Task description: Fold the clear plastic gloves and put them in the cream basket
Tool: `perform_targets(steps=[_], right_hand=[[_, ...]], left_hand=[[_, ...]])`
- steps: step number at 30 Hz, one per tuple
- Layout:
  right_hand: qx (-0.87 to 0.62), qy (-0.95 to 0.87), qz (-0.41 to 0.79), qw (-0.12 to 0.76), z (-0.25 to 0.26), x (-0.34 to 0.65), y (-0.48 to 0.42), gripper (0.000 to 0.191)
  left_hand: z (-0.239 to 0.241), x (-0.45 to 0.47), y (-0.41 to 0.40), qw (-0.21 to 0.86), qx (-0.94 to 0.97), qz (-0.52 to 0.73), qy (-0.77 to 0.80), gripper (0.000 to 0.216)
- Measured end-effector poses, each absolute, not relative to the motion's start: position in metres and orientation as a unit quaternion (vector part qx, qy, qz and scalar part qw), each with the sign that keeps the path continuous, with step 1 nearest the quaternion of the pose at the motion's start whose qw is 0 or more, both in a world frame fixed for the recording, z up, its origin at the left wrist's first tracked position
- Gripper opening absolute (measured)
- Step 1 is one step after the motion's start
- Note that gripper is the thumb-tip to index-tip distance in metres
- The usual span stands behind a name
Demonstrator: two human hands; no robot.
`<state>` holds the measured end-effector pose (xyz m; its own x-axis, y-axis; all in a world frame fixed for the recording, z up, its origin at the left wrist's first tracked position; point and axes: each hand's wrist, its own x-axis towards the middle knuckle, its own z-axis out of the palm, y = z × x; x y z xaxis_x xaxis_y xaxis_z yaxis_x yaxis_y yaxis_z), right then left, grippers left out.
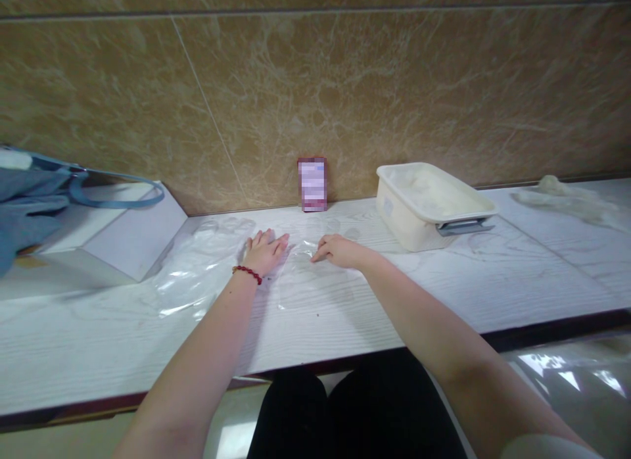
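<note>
open tabletop (394, 294) near edge, tub (419, 216) blocks rt, box (142, 242) blocks lt, card (312, 184) upright at wall

The small box (312, 184) against the wall (345, 84) is blurred out, so its face cannot be read. The blue bag (29, 196) is cut off by the left edge, the crumpled film (572, 197) by the right. What fills the white tub (399, 219) is unclear. Whether the right hand (340, 250) pinches the clear sheet (197, 275) or only rests on it — cannot tell.

No legible text; card (312, 184) face blurred.
</note>
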<state>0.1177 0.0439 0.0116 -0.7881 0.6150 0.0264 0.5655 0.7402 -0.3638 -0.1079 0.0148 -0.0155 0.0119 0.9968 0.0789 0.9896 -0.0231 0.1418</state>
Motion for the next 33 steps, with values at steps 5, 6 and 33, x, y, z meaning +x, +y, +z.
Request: perform_targets(steps=[5,6,33], right_hand=[[-0.304,-0.934,0.174,0.072,0.011,0.119,0.046,0.04],[-0.299,-0.935,0.175,0.072,0.01,0.119,0.047,0.04],[-0.287,-0.939,0.176,0.067,0.009,0.122,0.05,0.043]], left_hand=[[-0.011,-0.11,0.013,0.038,0.771,0.118,0.625,0.05],[-0.01,-0.11,0.013,0.046,0.78,0.109,0.615,0.049],[-0.001,-0.104,0.006,0.081,0.799,-0.027,0.596,0.081]])
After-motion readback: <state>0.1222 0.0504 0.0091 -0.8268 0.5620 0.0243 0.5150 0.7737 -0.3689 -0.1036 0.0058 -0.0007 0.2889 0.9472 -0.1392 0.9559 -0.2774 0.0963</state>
